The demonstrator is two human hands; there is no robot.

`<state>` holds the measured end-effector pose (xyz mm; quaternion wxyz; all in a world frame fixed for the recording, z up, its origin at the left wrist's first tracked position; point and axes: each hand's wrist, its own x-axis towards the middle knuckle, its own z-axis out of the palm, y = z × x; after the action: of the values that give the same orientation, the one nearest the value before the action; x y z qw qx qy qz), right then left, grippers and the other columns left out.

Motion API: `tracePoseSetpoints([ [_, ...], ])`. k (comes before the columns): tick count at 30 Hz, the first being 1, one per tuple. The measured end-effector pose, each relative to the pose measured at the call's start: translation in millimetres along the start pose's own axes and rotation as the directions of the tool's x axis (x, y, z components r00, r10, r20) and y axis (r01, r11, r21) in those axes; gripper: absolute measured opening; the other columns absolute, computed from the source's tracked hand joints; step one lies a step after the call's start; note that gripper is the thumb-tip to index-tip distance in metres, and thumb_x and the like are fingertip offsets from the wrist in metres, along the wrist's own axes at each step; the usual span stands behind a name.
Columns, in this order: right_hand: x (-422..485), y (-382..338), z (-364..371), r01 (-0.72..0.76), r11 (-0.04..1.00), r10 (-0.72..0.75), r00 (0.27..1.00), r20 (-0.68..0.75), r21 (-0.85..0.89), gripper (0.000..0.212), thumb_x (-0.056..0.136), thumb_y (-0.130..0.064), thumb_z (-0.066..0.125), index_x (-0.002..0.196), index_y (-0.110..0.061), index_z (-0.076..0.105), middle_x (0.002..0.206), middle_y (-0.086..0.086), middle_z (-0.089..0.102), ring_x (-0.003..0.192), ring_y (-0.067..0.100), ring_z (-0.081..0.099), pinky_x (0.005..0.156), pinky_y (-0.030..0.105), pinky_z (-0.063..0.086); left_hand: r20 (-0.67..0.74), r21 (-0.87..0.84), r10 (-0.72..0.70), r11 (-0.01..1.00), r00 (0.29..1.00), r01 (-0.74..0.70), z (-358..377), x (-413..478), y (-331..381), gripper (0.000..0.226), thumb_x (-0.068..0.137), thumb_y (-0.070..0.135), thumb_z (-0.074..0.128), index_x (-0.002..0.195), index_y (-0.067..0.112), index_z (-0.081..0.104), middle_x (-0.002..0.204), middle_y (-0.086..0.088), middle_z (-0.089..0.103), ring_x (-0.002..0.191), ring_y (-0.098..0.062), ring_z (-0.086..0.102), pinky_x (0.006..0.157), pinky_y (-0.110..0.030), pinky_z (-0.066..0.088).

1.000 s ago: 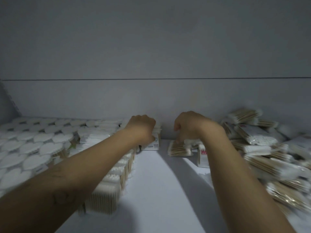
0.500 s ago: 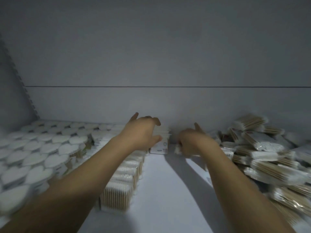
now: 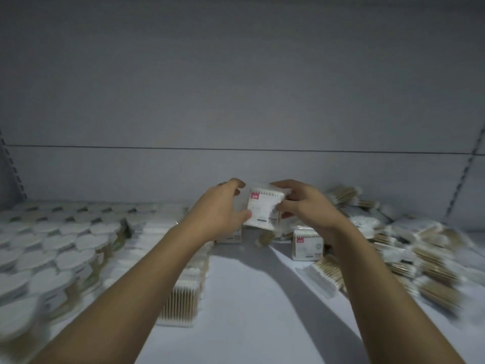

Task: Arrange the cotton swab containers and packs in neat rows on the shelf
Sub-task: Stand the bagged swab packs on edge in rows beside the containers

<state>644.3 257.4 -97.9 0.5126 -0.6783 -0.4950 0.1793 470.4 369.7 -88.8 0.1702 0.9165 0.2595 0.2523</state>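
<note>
We see the left hand (image 3: 221,211) and right hand (image 3: 305,206) gripping one swab pack (image 3: 263,209) between curled fingers, raised above the shelf (image 3: 252,298). Round containers (image 3: 65,248) stand in rows at left; loose packs (image 3: 420,248) lie heaped at right.

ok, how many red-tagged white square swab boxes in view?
2: held white box between left hand and right hand; standing white box on white shelf beneath right wrist. Others may be hidden.
</note>
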Motion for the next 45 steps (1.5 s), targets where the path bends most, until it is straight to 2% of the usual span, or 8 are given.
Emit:
tracePoseSetpoints([
  [7,-40,-18,6,-0.016,0.981,0.031,0.997,-0.075,0.196,0.035,0.08,0.015,0.06,0.105,-0.009,0.066,0.096,0.015,0.071,0.082,0.023,0.069,0.07,0.032,0.057,-0.142,-0.306,-0.127,0.949,0.982,0.078,31,-37,24,0.034,0.09,0.021,0.061,0.123,0.018,0.056,0.114,-0.001,0.068,0.097,-0.02,0.065,0.086,-0.032,0.051],
  [11,-54,-8,6,-0.028,0.985,0.009,0.994,-0.106,-0.172,0.022,0.079,-0.005,0.071,0.095,-0.02,0.071,0.089,0.003,0.074,0.08,0.019,0.07,0.074,0.036,0.058,-0.173,-0.404,-0.218,0.905,0.96,0.133,55,-61,30,0.026,0.092,0.017,0.059,0.118,0.02,0.06,0.111,0.003,0.068,0.093,-0.015,0.063,0.067,-0.016,0.038],
  [14,-54,-3,2,-0.015,0.86,-0.02,0.998,-0.063,-0.51,0.019,0.072,-0.024,0.079,0.089,-0.023,0.072,0.081,-0.006,0.072,0.076,0.013,0.067,0.074,0.035,0.054,-0.145,-0.436,-0.265,0.882,0.953,0.179,66,-73,29,0.026,0.093,0.018,0.058,0.119,0.022,0.06,0.113,0.004,0.067,0.089,-0.012,0.062,0.065,-0.012,0.035],
  [19,-33,-5,-5,0.041,0.744,-0.046,0.999,0.011,-0.667,0.02,0.075,-0.031,0.079,0.091,-0.023,0.07,0.081,-0.006,0.069,0.076,0.016,0.063,0.07,0.033,0.052,-0.136,-0.487,-0.332,0.843,0.933,0.229,88,-70,26,0.042,0.094,0.023,0.059,0.134,0.017,0.047,0.126,0.0,0.059,0.09,-0.013,0.061,0.07,-0.011,0.043],
  [22,-6,1,-2,0.049,0.644,-0.064,0.998,0.01,-0.763,0.023,0.078,-0.033,0.076,0.094,-0.021,0.065,0.091,0.0,0.067,0.083,0.021,0.06,0.072,0.034,0.051,-0.017,-0.292,-0.409,0.875,0.913,0.386,113,-64,22,0.055,0.093,0.032,0.057,0.139,0.013,0.031,0.137,-0.006,0.042,0.108,-0.027,0.058,0.085,-0.036,0.049],
  [30,52,24,46,0.309,0.547,-0.135,0.95,0.283,-0.778,0.021,0.086,-0.028,0.067,0.103,-0.017,0.062,0.105,0.003,0.062,0.09,0.024,0.058,0.069,0.027,0.041,-0.145,0.241,-0.369,0.886,0.918,0.395,142,-64,20,0.029,0.095,0.03,0.042,0.121,0.019,0.047,0.122,-0.002,0.051,0.11,-0.02,0.052,0.091,-0.032,0.044],
  [40,92,36,76,0.485,0.423,-0.179,0.872,0.455,-0.765,0.028,0.087,-0.032,0.065,0.109,-0.015,0.061,0.113,0.007,0.06,0.102,0.027,0.057,0.082,0.031,0.041,-0.243,0.372,-0.463,0.767,0.852,0.523,148,-68,17,0.034,0.096,0.031,0.037,0.127,0.021,0.044,0.126,0.001,0.046,0.115,-0.02,0.049,0.096,-0.035,0.04],
  [45,93,35,61,0.507,0.511,-0.087,0.834,0.544,-0.694,0.042,0.086,-0.043,0.064,0.118,-0.018,0.062,0.123,0.003,0.06,0.109,0.025,0.056,0.09,0.032,0.043,-0.252,0.369,-0.459,0.768,0.852,0.523,148,-66,18,0.035,0.096,0.033,0.04,0.127,0.021,0.047,0.126,0.002,0.048,0.115,-0.019,0.05,0.096,-0.034,0.041],
])
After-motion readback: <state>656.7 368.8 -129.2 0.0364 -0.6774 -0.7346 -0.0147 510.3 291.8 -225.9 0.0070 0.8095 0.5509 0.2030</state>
